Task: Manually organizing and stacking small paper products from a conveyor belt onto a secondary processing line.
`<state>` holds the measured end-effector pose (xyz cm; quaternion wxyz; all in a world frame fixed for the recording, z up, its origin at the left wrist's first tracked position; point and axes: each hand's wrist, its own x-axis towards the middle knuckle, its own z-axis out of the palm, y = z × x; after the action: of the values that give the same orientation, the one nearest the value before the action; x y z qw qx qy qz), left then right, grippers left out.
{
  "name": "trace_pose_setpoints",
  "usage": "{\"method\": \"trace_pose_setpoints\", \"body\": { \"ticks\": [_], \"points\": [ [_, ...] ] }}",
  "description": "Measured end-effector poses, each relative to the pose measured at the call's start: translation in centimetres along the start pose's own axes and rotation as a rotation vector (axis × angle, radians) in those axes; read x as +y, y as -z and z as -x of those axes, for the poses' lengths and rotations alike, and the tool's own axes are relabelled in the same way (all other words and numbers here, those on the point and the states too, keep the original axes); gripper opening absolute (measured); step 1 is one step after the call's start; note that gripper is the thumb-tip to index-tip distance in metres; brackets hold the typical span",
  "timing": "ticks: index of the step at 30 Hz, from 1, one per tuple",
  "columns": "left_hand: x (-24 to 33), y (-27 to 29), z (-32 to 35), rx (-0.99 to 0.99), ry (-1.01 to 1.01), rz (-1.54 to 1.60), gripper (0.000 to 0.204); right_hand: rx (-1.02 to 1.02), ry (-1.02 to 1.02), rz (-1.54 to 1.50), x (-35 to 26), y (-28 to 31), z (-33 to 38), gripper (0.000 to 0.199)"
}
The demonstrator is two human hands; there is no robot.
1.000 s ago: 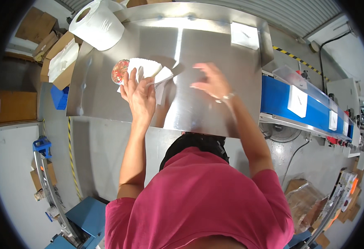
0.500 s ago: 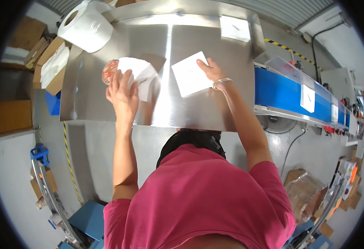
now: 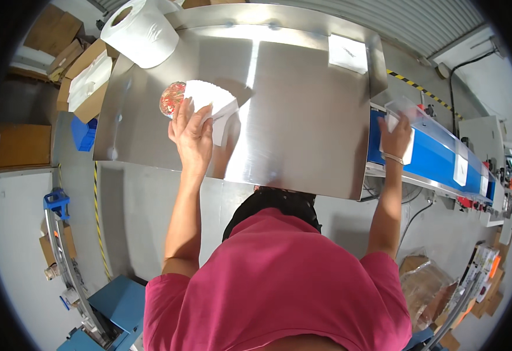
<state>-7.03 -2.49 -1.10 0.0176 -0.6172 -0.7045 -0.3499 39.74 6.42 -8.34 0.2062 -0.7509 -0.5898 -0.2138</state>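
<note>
On the left part of the steel table [image 3: 303, 140], my left hand [image 3: 192, 137] is closed on a thick white wad [image 3: 210, 96], perhaps a fanned stack or folded cloth. Beside it, by my fingertips, lies a round red mottled thing [image 3: 171, 98] whose kind is unclear. My right hand [image 3: 395, 140] reaches past the table's right edge over the blue conveyor belt [image 3: 434, 155]. Its fingers grip a flat white square piece [image 3: 409, 149], partly hidden under the hand and slightly blurred. Another white square piece [image 3: 348, 54] lies at the table's far right corner.
A big white roll [image 3: 151, 41] stands at the far left corner. Left of the table are an open cardboard box [image 3: 95, 105] with white contents and a blue bin [image 3: 83, 134]. A clear guard [image 3: 411, 117] runs along the belt, where more white pieces [image 3: 460, 169] lie farther along.
My right hand has moved right with the white square piece, from above the table to the belt. My left hand stays on the white wad. The whole view has shifted a little.
</note>
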Motion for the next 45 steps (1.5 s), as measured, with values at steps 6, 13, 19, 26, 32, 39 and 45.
{"method": "trace_pose_setpoints", "body": {
  "ticks": [6,13,19,26,32,39,45],
  "points": [
    [0.1,0.0,0.1,-0.046,0.08,-0.012,0.026,-0.753,0.548,-1.077,-20.3,4.2,1.5,0.056],
    [0.1,1.0,-0.7,-0.058,0.031,0.002,0.044,-0.877,0.691,-1.292,-30.6,2.2,2.0,0.052],
    [-1.8,1.6,-2.1,-0.111,0.068,-0.001,0.063,-1.183,-0.187,-1.253,-24.9,1.1,1.9,0.085],
    [1.4,-0.8,-1.6,-0.087,0.176,0.13,0.041,-1.007,-0.173,-0.917,-13.9,2.0,0.8,0.062],
    [9.4,-4.4,2.6,-0.132,0.074,0.209,0.043,-0.567,-0.177,-0.724,-1.5,1.4,2.5,0.039],
    [19.3,-6.5,6.4,-0.24,0.114,0.329,0.047,-0.314,-0.273,-0.539,15.9,-2.3,-0.5,0.042],
    [21.7,-6.8,8.4,-0.226,0.119,0.284,0.043,-0.123,-0.159,0.236,21.1,-0.4,-2.7,0.059]
  ]
}}
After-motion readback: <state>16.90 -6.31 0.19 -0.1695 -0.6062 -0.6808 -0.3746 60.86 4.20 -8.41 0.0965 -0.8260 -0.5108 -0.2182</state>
